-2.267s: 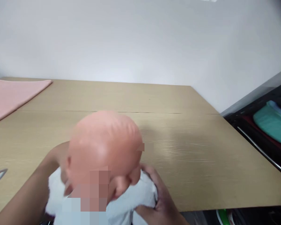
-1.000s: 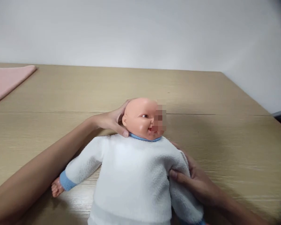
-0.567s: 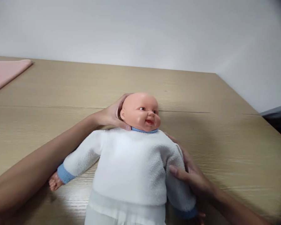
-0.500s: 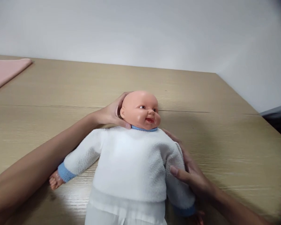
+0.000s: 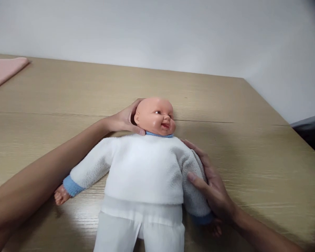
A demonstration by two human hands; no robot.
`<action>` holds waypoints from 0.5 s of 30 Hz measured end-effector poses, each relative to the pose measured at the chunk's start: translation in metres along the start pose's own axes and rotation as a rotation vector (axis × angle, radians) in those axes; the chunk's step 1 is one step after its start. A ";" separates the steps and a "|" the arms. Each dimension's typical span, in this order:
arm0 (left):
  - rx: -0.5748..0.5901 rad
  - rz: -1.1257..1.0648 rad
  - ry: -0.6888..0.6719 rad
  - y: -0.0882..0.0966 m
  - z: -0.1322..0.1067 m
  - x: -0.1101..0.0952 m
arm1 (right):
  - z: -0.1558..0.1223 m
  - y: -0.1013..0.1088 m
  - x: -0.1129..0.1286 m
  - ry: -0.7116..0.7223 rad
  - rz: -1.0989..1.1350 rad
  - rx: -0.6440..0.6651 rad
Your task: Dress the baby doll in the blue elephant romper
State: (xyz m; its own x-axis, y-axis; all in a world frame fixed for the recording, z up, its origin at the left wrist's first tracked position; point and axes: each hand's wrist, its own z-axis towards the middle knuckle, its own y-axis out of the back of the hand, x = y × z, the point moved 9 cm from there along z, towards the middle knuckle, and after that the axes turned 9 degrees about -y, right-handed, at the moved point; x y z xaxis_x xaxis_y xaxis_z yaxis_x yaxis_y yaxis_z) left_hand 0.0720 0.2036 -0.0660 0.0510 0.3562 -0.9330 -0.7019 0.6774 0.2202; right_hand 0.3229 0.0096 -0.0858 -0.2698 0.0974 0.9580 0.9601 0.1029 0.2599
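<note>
A baby doll in a white fleece top with blue collar and cuffs, and white trousers, lies face up on the wooden table. Its bald head is turned toward the right. My left hand cups the back of the head and neck, thumb resting by the collar; the other fingers are mostly hidden behind the head. Around the doll's upper arm on the right side curls my right hand, thumb on the sleeve and fingers behind the shoulder. The lower legs run out of view at the bottom.
Pink folded cloth lies at the far left of the wooden table. A seam crosses the tabletop behind the doll. A pale wall stands behind the table, and a dark object is beyond its right edge.
The doll and both hands sit slightly higher in view, and more of the trousers shows. The table and cloth have also shifted up a little. Both hands keep their hold.
</note>
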 end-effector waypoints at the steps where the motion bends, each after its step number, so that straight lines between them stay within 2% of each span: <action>1: -0.006 0.007 0.008 0.002 0.000 0.003 | 0.001 0.002 0.000 0.003 -0.032 -0.030; 3: -0.018 0.012 0.008 0.005 0.000 0.005 | 0.003 0.003 0.000 0.005 -0.061 -0.052; 9: -0.041 0.060 -0.008 0.011 0.000 -0.003 | 0.012 0.004 0.000 -0.009 -0.008 -0.002; 15: -0.074 0.122 0.049 0.026 -0.002 -0.002 | 0.016 0.007 -0.004 -0.043 0.159 0.098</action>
State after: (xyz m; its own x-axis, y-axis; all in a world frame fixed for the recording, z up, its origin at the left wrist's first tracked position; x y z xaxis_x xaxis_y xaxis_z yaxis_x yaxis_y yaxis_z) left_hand 0.0526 0.2190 -0.0592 -0.0715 0.3998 -0.9138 -0.7514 0.5809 0.3130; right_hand 0.3300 0.0253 -0.0900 -0.1203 0.1622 0.9794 0.9797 0.1785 0.0908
